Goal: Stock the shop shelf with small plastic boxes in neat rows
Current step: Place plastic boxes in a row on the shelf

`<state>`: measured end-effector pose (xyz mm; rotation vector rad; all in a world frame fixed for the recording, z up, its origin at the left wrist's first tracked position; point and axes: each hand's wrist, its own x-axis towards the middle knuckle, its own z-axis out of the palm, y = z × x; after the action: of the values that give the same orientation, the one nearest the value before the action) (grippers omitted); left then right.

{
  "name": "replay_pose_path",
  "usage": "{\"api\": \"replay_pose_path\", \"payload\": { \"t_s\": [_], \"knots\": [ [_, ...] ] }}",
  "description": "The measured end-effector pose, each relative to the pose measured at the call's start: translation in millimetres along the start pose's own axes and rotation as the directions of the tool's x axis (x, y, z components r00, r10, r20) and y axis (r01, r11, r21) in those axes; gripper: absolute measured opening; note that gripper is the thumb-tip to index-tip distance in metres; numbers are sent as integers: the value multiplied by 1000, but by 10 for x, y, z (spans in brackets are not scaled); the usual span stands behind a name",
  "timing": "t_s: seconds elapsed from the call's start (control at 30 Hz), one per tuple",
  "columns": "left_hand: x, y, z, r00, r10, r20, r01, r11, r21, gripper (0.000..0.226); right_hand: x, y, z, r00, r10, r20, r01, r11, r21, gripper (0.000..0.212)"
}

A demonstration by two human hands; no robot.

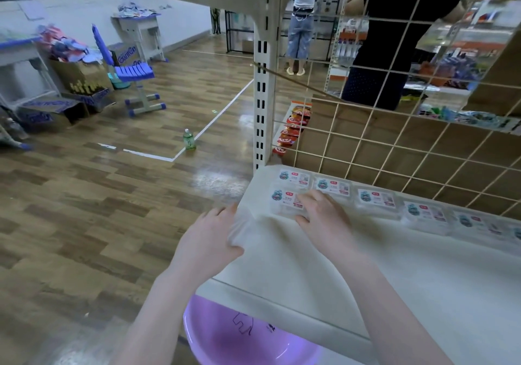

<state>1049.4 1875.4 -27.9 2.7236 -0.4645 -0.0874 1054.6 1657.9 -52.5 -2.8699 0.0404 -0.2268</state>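
The right hand (321, 212) rests on a small clear box (284, 201) near the left end of the white shelf (366, 266), its grip curled round the box's right side. The left hand (208, 238) holds something clear and blurry at the shelf's left edge; I cannot tell what it is. More boxes (375, 197) sit in a row along the back, by the wire grid (394, 139). The boxes at the far right are cut off and blurry. A purple bowl (239, 336) sits under the shelf, half hidden. A green bottle (189, 139) stands on the wood floor. Behind the grid stand two people, partly hidden. A blue chair (127, 68) is far off on the left.
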Motion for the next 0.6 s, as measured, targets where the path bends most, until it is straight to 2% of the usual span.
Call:
{"api": "replay_pose_path", "payload": {
  "t_s": [0.17, 0.37, 0.6],
  "knots": [
    [53, 0, 5, 1000, 21, 17, -22, 1000, 15, 81, -7, -32, 40, 1000, -9, -13, 9, 1000, -11, 38],
    [65, 46, 32, 999, 43, 22, -43, 999, 21, 82, -105, 48, -8, 1000, -17, -24, 19, 998, 55, 41],
    [44, 284, 103, 995, 93, 32, -93, 995, 23, 82, -481, 470, -171, 998, 63, -20, -63, 998, -22, 43]
  ]
}}
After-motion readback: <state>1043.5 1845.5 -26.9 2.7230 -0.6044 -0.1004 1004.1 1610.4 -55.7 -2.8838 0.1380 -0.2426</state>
